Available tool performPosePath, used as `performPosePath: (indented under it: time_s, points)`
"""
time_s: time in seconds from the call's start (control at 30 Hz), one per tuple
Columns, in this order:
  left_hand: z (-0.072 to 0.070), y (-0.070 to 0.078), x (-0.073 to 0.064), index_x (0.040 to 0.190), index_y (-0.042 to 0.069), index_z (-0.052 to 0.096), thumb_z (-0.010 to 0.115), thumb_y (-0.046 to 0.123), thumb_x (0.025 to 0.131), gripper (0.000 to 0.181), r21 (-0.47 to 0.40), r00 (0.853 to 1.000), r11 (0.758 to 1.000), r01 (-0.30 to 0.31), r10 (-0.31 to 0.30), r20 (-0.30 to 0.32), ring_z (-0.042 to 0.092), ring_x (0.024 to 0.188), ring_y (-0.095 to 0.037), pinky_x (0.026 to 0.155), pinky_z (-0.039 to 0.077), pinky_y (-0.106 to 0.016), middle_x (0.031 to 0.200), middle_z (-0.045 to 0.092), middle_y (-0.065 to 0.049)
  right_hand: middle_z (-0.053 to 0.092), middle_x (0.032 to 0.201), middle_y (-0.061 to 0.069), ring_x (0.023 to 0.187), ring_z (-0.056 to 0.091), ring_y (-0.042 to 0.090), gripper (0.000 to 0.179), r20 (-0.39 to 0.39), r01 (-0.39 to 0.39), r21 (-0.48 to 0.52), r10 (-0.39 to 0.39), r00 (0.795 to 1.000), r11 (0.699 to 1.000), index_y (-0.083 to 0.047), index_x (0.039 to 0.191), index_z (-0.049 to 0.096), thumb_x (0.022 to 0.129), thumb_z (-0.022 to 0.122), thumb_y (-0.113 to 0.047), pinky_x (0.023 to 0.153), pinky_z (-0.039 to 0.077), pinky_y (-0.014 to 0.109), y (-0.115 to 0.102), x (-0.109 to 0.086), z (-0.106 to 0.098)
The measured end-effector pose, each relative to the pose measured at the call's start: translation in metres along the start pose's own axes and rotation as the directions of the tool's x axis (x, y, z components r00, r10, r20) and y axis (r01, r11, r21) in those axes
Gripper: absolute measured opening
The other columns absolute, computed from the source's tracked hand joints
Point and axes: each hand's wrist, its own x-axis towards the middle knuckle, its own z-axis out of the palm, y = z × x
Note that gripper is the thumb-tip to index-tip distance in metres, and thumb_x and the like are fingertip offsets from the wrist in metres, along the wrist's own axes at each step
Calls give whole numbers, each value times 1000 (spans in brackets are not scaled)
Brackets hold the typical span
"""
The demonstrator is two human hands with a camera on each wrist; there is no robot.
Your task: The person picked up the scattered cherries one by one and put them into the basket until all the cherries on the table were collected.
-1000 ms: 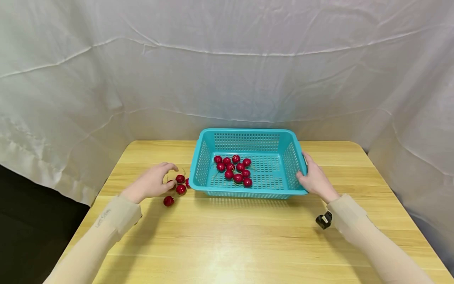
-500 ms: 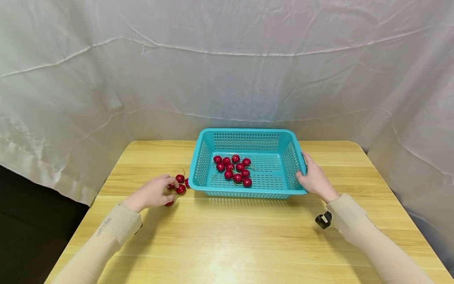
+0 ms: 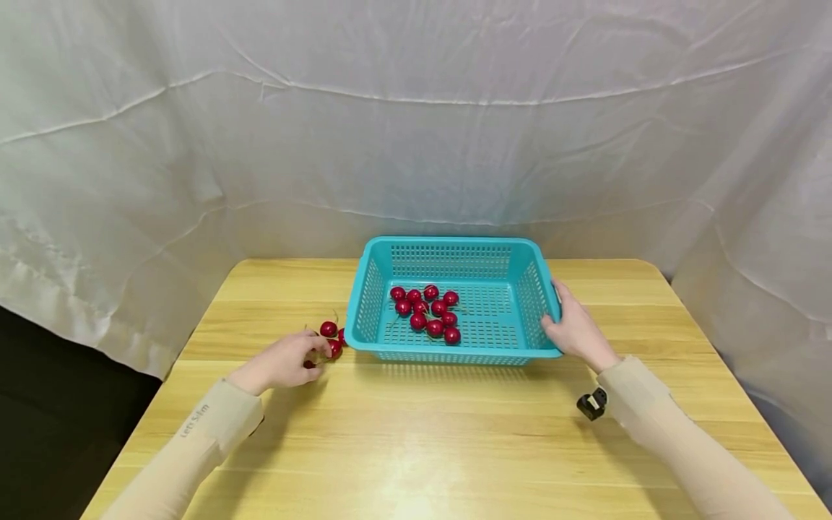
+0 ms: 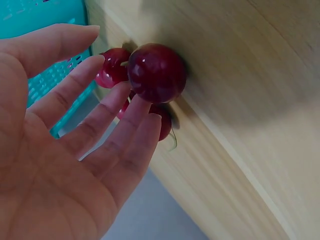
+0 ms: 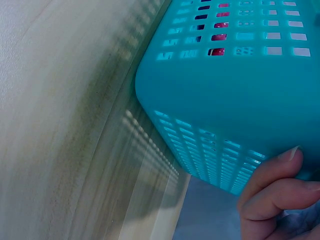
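Cherries (image 3: pixel 328 329) lying loose on a wooden table (image 3: pixel 416 433), at the fingertips of the left hand (image 3: pixel 286 359) and just left of a turquoise basket (image 3: pixel 455 353).
The left fingers (image 4: pixel 82 132) are extended, slightly bent and parted, with the thumb (image 4: pixel 60 45) well apart from them; they enclose nothing, and whether their tips touch the nearest fruit cannot be told. The right hand (image 3: pixel 576 328) grips the right end of the basket, its thumb over the rim and its fingers curled against the outside. Further cherries (image 3: pixel 435 328), some with stems showing, rest in a group on the perforated floor, mainly toward its left. Beige sleeves (image 3: pixel 676 426) cover both forearms; a pale, creased curtain (image 3: pixel 416 144) hangs behind the table.
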Motion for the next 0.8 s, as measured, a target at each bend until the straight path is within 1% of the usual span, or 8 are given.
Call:
performPosePath:
  time_s: [0.13,0.23,0.4,0.53,0.6,0.7,0.8]
  points:
    - [2,0,0,104,3,68,73,6,84,21,-2,1000,1000,9,-9,-6,60,86,-22,82,54,-39,103,66,-9,43,142,44,112,61,51,80,-3,1,0,-1,1000,1000,4,160,4,96,50,-9,84,58,56,1,0,0]
    - [3,0,1,104,3,67,73,7,84,21,-3,999,1000,20,-20,-26,59,84,-21,80,53,-38,102,63,-10,42,142,44,112,61,51,80,-2,-2,7,2,1000,1000,3,160,4,96,50,-9,83,59,55,2,1,1]
    - [4,2,4,112,5,64,75,8,84,30,-9,997,999,42,-43,-59,54,81,-21,73,49,-33,100,57,-12,41,144,43,113,61,51,80,2,-6,16,6,1000,1000,3,160,3,96,50,-9,82,60,54,3,1,2]
    - [7,3,7,119,7,62,76,10,85,37,-6,997,997,71,-71,-40,52,78,-18,70,47,-30,102,56,-11,42,144,43,112,61,51,80,-2,-5,10,5,1000,1000,3,160,4,96,50,-9,82,60,54,3,1,3]
    - [8,4,9,120,7,63,76,11,85,38,2,996,996,85,-84,-27,53,80,-18,73,50,-32,104,57,-11,42,144,43,112,61,50,80,-3,-7,5,7,1000,1000,3,160,4,96,50,-10,82,60,54,3,1,3]
    - [10,5,10,120,7,64,77,13,85,38,10,995,995,98,-98,-18,56,87,-23,80,54,-38,110,59,-13,41,144,43,112,61,50,79,-3,-10,4,10,1000,1000,3,160,5,96,50,-10,82,60,54,3,1,3]
    - [11,5,11,119,6,65,76,13,85,37,22,996,996,87,-87,-22,60,96,-28,89,56,-47,116,61,-15,41,144,43,112,61,50,80,-3,-9,11,9,1000,1000,3,160,4,96,50,-10,81,60,53,3,1,2]
